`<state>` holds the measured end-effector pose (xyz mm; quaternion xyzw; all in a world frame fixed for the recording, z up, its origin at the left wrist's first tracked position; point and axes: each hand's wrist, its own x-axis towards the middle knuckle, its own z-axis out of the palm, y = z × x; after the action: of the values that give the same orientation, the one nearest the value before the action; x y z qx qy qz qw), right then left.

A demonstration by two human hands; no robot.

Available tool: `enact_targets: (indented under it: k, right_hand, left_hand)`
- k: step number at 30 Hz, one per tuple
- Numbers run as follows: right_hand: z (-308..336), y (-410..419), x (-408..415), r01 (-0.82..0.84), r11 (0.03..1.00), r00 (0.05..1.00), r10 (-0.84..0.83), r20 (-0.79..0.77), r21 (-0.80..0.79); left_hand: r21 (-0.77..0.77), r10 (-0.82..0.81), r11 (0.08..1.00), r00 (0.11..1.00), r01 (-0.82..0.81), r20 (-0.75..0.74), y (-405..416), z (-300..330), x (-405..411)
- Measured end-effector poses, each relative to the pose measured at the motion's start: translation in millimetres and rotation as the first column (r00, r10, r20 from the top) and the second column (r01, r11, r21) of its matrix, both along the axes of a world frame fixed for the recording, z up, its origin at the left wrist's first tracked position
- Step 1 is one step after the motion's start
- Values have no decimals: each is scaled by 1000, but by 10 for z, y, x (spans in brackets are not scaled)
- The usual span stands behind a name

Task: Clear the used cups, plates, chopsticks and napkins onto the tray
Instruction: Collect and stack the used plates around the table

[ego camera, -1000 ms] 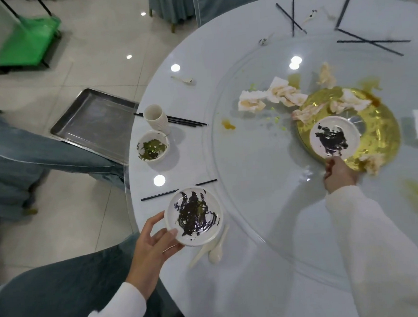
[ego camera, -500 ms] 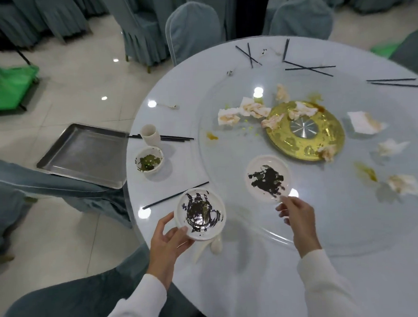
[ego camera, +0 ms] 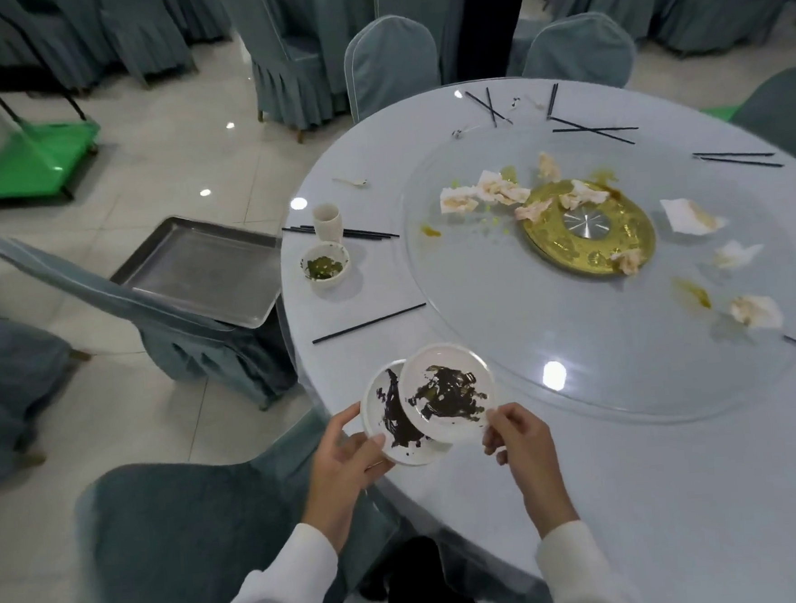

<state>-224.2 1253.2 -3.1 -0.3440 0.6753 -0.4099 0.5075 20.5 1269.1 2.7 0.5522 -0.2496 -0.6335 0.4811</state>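
My left hand (ego camera: 345, 453) grips a small white plate (ego camera: 388, 419) smeared with dark sauce, lifted over the table's near edge. My right hand (ego camera: 519, 439) pinches the rim of a second smeared white plate (ego camera: 447, 392), which overlaps the first from the right. The metal tray (ego camera: 205, 267) rests on a chair seat left of the table. A white cup (ego camera: 327, 221) and a small bowl (ego camera: 325, 266) with green residue stand near the table's left edge. Black chopsticks (ego camera: 369, 323) lie near them, more at the far rim. Crumpled napkins (ego camera: 487, 191) lie on the glass turntable.
A gold disc (ego camera: 589, 231) sits at the turntable's centre. More used napkins (ego camera: 757, 311) lie on its right side. Grey-covered chairs (ego camera: 190, 527) stand close at my left and beyond the table. A green cart (ego camera: 33, 159) is parked on the tiled floor at far left.
My right hand has carried the second plate off the turntable toward me and laid it over the plate in my left hand. My left hand has lifted its plate off the table.
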Motion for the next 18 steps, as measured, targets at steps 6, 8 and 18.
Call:
enact_targets:
  k: [6,8,18]
  right_hand:
    - [117,570,328,-112,994,992,113,-63,14]
    - [130,763,448,-171,985,982,171,-74,17]
    - [81,1315,956,-364,929,923,349,-160,-71]
  left_hand:
    - [-35,20,999,998,-22,-56,735,93,267]
    - [-41,23,999,997,-26,-69,952,119,371]
    - [-44,46,998,997,-49,-62,1697,131,865]
